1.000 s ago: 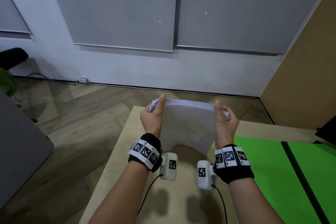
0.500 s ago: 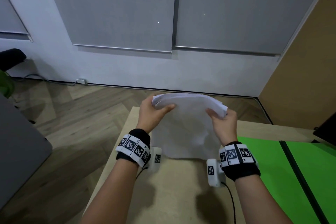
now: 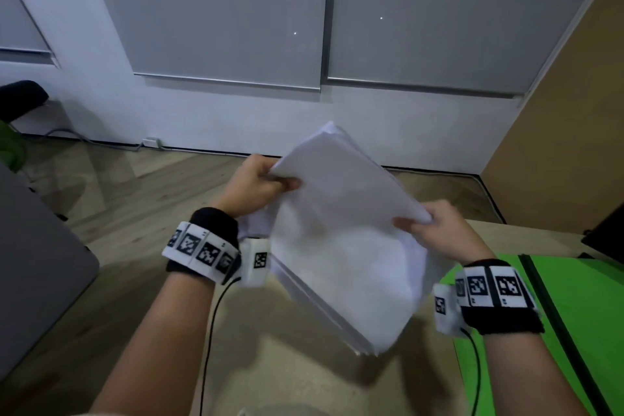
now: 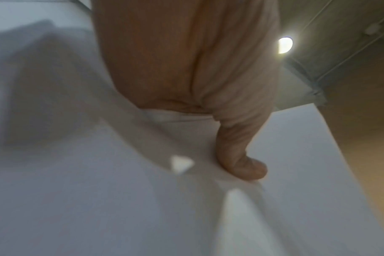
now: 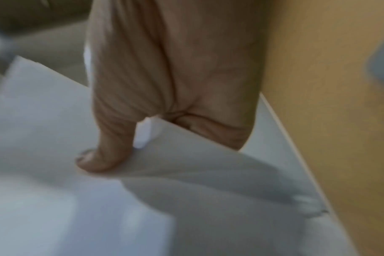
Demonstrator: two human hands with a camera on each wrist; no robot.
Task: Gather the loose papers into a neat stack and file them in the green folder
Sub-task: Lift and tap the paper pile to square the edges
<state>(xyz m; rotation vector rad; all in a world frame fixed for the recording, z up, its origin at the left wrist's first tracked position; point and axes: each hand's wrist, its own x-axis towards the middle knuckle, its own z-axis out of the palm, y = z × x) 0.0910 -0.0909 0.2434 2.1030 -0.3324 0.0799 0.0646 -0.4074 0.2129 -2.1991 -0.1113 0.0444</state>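
A thick stack of white papers (image 3: 341,240) hangs in the air above the wooden table (image 3: 297,378), turned on a slant with one corner down. My left hand (image 3: 256,184) pinches its upper left edge, thumb on the top sheet. My right hand (image 3: 435,230) pinches the right edge. The left wrist view shows the thumb (image 4: 241,152) pressed on the paper stack (image 4: 121,199). In the right wrist view a thumb (image 5: 107,152) likewise clamps the sheets (image 5: 44,129). The open green folder (image 3: 580,321) lies flat at the table's right side.
A grey wall with two blinds faces me beyond the table. A tan partition (image 3: 567,118) stands at the right, wood floor (image 3: 135,192) to the left, and a dark grey surface (image 3: 37,273) at the far left. A black object (image 3: 607,233) sits beyond the folder.
The stack stood upright on the table between both hands. Now it is lifted and rotated so its right side tilts down, with both hands shifted to pinch grips and the right hand lower.
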